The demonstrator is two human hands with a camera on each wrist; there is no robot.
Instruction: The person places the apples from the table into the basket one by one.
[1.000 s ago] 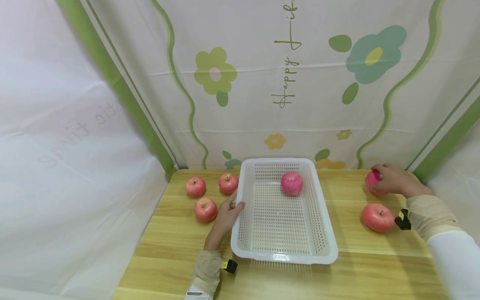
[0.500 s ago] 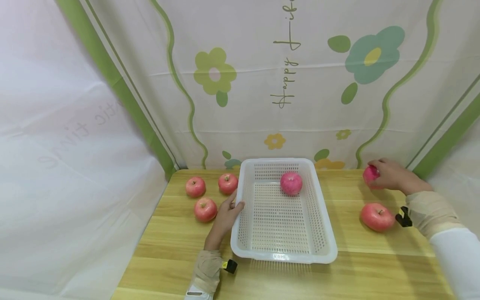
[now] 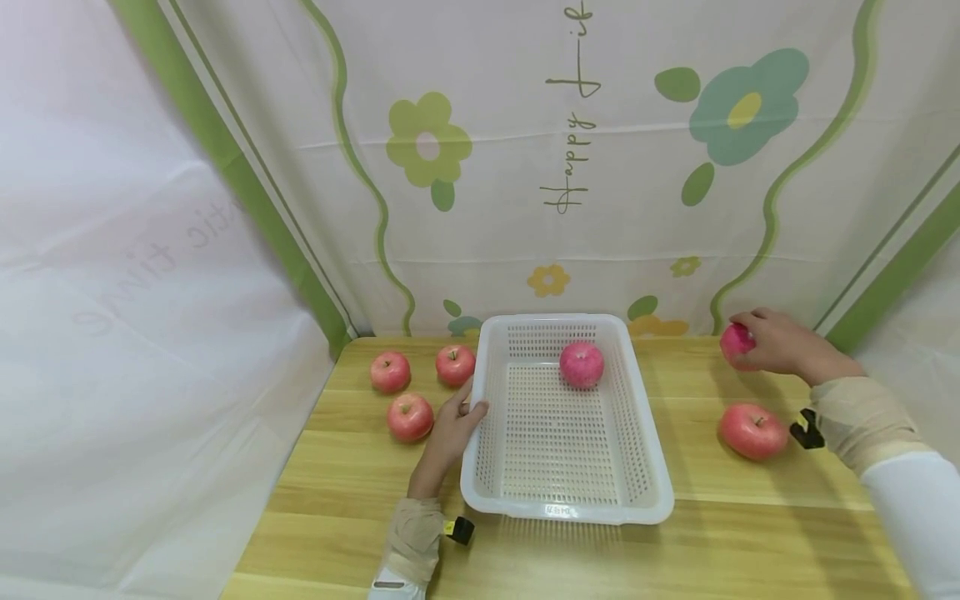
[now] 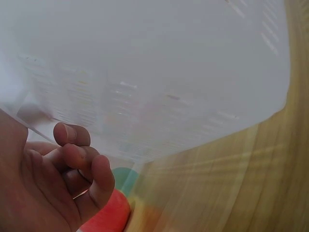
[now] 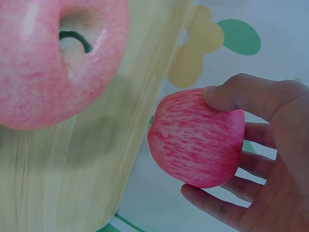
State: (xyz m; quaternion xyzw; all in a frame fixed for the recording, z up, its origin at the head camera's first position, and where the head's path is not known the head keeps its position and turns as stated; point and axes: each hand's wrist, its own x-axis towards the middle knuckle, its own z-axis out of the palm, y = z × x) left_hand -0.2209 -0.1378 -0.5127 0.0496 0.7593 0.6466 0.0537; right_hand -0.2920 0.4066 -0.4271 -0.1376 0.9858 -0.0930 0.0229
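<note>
My right hand (image 3: 783,343) grips a pinkish-red apple (image 5: 195,137) near the table's far right edge, thumb on one side and fingers on the other. The apple appears raised off the wood. Closer to me lies a second apple (image 3: 753,432), whose stem shows large in the right wrist view. With the thumb over the rim, my left hand (image 3: 450,429) holds the left side of a white perforated plastic basket (image 3: 566,510). Its other fingers curl outside the basket wall (image 4: 159,87). Inside, toward the back, sits one deep pink apple (image 3: 582,365).
Left of the basket, three apples rest on the wooden table (image 3: 337,500): one at far left (image 3: 391,372), one beside the basket (image 3: 455,365), one nearer my left wrist (image 3: 410,417). A flower-printed white curtain (image 3: 495,217) hangs behind the table's back edge.
My right hand has moved slightly up and to the left with the apple in its grip. My left hand and the basket have stayed in place.
</note>
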